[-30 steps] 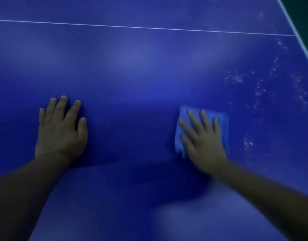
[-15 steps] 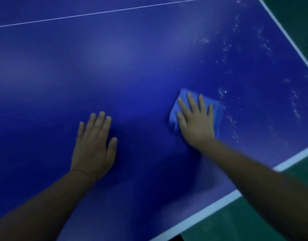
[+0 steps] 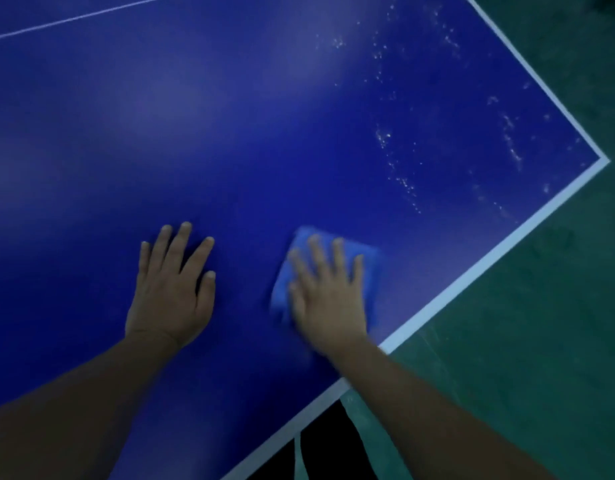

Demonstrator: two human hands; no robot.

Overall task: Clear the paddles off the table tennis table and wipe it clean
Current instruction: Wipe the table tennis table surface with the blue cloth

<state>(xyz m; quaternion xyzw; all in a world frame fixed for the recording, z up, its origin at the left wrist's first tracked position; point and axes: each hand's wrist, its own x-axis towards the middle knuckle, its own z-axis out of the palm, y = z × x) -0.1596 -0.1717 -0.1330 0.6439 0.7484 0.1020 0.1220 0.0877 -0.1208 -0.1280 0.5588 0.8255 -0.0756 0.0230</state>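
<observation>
The blue table tennis table [image 3: 230,133] fills most of the view, with a white edge line [image 3: 489,261] along its near side. My right hand [image 3: 328,299] lies flat, fingers spread, pressing a folded blue cloth [image 3: 370,261] onto the surface close to the near edge. My left hand [image 3: 171,289] rests flat on the bare table to the left of the cloth, fingers straight. White specks of dust [image 3: 399,174] are scattered across the surface toward the table's right corner. No paddle is in view.
The table's right corner [image 3: 606,161] points at the green floor [image 3: 541,341]. A thin white centre line [image 3: 74,18] crosses the far left of the surface. Dark table legs [image 3: 330,441] show under the near edge.
My right hand has slid the cloth back toward the near edge of the table. My view has swung right, so the table's corner and more floor show. My left hand stays flat.
</observation>
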